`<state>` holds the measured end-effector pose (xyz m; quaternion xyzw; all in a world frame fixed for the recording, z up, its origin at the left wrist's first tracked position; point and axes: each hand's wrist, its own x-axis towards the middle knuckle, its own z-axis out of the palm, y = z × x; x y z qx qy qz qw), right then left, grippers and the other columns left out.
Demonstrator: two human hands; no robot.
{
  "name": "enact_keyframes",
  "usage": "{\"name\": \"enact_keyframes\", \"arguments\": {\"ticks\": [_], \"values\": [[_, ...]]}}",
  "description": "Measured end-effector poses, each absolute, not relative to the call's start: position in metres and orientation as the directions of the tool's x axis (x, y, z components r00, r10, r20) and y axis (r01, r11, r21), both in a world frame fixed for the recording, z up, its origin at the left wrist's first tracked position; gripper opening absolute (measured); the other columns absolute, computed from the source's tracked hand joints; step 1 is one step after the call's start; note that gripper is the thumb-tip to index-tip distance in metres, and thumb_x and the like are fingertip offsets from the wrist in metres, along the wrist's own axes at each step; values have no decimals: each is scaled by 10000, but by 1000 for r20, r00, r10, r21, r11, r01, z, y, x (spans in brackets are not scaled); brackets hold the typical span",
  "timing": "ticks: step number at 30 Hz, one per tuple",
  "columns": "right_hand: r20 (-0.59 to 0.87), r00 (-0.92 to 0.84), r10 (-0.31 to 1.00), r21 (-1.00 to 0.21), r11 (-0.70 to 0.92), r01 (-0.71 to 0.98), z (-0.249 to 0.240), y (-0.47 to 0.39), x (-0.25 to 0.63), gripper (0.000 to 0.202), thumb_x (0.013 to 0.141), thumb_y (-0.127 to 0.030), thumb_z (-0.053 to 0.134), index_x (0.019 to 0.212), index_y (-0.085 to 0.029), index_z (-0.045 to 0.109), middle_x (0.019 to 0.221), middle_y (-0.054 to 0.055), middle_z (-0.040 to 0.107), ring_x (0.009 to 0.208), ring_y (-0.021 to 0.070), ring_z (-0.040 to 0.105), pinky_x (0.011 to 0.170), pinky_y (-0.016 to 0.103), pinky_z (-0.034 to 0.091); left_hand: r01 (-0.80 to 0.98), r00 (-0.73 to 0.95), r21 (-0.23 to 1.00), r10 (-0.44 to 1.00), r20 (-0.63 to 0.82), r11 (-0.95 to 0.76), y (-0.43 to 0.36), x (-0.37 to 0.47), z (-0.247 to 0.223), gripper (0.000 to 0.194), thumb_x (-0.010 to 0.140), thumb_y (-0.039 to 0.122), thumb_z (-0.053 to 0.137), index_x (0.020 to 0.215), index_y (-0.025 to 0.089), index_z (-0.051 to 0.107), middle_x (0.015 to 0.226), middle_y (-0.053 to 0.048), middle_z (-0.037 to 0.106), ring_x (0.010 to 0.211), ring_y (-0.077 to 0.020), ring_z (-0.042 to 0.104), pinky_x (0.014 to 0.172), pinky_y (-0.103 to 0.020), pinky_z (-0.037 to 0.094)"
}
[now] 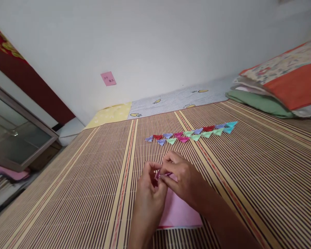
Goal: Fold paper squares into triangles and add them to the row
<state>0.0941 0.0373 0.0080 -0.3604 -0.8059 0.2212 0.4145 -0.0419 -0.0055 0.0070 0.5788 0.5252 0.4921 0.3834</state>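
Between the fingertips of both hands is a small piece of folded pink paper [157, 175], partly hidden by the fingers. My left hand [150, 193] pinches it from the left, and my right hand [182, 178] pinches it from the right. Under my hands lies a stack of square paper with a pink sheet [180, 212] on top; red and pale edges show along its near side. Beyond my hands, two rows of small folded paper triangles [183, 139] in purple, red, green, magenta and blue lie on the striped mat [101, 180].
A pink note [108, 79] is stuck to the white wall. At the right back sit a folded green cloth [259, 103] and an orange floral cushion [292, 83]. A patterned sheet [168, 102] shows past the mat's far edge. A glass-fronted cabinet [18, 128] stands left.
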Motion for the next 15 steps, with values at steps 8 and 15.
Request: {"name": "enact_keyframes", "arguments": {"ticks": [8, 15], "values": [[448, -383, 808, -729, 578, 367, 8, 38, 95, 216, 840, 2, 644, 716, -170, 604, 824, 2, 548, 817, 164, 535, 708, 289, 407, 217, -42, 969, 991, 130, -118, -4, -43, 3, 105, 906, 153, 548, 945, 233, 493, 828, 23, 569, 688, -138, 541, 629, -286, 444], [419, -367, 831, -787, 534, 309, 10, 37, 94, 222, 833, 18, 645, 720, -167, 596, 815, -4, 546, 812, 160, 539, 706, 288, 393, 460, -87, 856, 948, 307, -235, -3, -44, -2, 465, 893, 64, 486, 1299, 287, 449, 1091, -33, 614, 727, -150, 573, 678, -317, 470]]}}
